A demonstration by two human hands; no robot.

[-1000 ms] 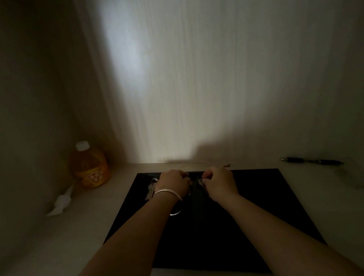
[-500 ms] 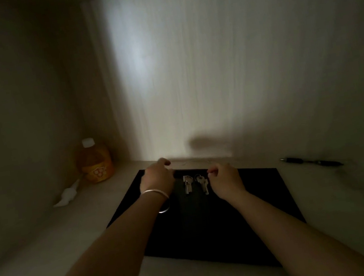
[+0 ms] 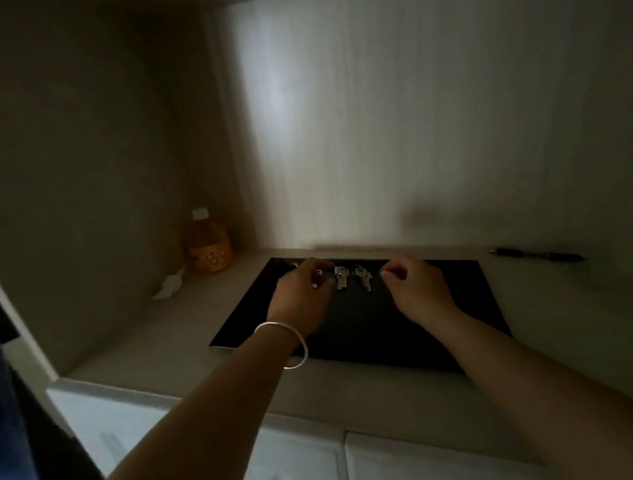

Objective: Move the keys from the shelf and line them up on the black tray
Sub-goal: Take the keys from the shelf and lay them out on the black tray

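Shelf [image 3: 158, 348]: lying dim, bearing the black tray [image 3: 441, 303].
Keys [image 3: 351, 275]: lying at the tray's 12 o'clock edge.
Left hand [image 3: 301, 298]: curling loosely at the keys' 9 o'clock.
Right hand [image 3: 417, 286]: curling loosely at their 3 o'clock, holding nothing.

The left hand [image 3: 302, 298] hides the black tray's [image 3: 366, 331] far-left part.

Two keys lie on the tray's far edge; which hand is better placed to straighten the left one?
Probably the left hand: its fingertips sit right beside the left key, while the right hand is beyond the other key on the black tray.
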